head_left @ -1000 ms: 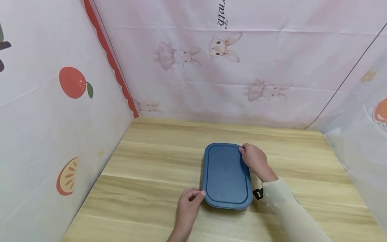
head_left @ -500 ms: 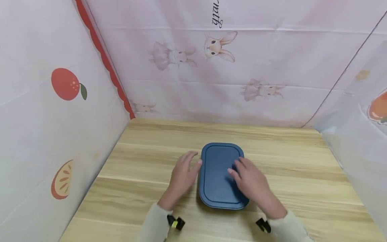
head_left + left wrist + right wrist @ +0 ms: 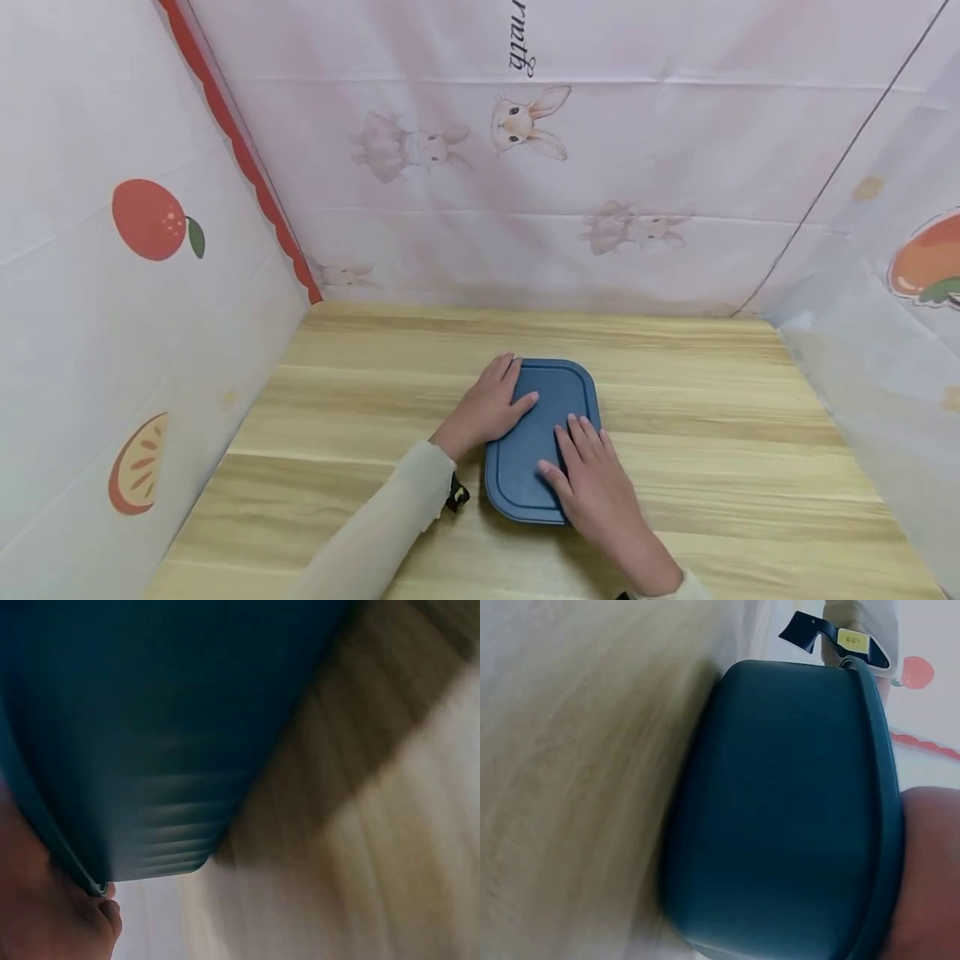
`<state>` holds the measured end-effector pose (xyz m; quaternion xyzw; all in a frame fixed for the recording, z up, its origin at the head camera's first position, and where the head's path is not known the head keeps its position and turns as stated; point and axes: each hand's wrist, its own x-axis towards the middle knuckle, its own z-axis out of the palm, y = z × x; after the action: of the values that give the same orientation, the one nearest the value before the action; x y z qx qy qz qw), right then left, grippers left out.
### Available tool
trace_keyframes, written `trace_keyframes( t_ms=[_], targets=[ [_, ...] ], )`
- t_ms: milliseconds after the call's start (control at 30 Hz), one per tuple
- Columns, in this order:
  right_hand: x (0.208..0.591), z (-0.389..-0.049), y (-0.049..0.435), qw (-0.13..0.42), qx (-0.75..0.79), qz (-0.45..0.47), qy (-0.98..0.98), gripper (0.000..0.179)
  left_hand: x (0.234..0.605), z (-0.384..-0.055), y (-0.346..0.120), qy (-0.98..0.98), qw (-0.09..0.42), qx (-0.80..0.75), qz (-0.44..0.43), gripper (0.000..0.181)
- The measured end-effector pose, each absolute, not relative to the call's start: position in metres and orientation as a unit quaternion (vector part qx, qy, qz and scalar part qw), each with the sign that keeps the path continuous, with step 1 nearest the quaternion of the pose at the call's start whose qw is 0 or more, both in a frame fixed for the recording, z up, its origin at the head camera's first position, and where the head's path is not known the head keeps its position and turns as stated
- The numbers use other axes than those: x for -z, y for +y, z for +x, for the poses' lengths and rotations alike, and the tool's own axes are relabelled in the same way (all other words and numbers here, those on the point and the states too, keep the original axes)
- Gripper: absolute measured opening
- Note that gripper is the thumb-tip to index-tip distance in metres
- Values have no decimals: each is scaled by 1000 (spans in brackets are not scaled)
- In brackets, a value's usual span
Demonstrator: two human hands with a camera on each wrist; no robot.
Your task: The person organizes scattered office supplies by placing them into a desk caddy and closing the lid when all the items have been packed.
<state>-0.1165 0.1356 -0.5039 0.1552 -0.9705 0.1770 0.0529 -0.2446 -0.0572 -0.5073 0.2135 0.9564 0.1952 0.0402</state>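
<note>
A dark blue rectangular box (image 3: pixel 780 802) with rounded corners stands on the table, its flat grooved lid (image 3: pixel 525 475) on top. My left hand (image 3: pixel 487 408) rests on the lid's far left part, fingertips at the far left corner and thumb stretched over the lid. My right hand (image 3: pixel 596 483) lies on the near right part, fingers straight and spread. From the left wrist view, the box's ridged side wall (image 3: pixel 172 787) shows below the rim, with part of the left hand (image 3: pixel 52 907) along that rim. Whatever is inside the box is hidden by the lid.
The wood-grain table (image 3: pixel 360 400) ends at a pink cloth wall (image 3: pixel 450 183) with printed rabbits behind. White cloth walls with fruit prints stand left (image 3: pixel 67 333) and right (image 3: pixel 900 367). A black wrist-camera mount (image 3: pixel 457 493) hangs at the left cuff.
The left hand has moved from the near left corner up to the lid's far left part. The right hand has slid from the far right corner to the near right part, fingers now flat.
</note>
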Motion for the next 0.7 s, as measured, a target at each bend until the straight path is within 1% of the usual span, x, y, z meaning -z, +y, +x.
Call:
trace_keyframes(
  t_ms=[233,567,700],
  targets=[
    [507,-115,143,66,-171,145,-972,68,505,-243,-47,955,39,-204,214,78],
    [506,-118,135,65,-194,130,-970,66,503,-242,-56,954,28,-201,219,73],
    [497,-125,139,61,-193,127,-971,66,499,-242,-56,956,5,-179,231,71]
  ],
)
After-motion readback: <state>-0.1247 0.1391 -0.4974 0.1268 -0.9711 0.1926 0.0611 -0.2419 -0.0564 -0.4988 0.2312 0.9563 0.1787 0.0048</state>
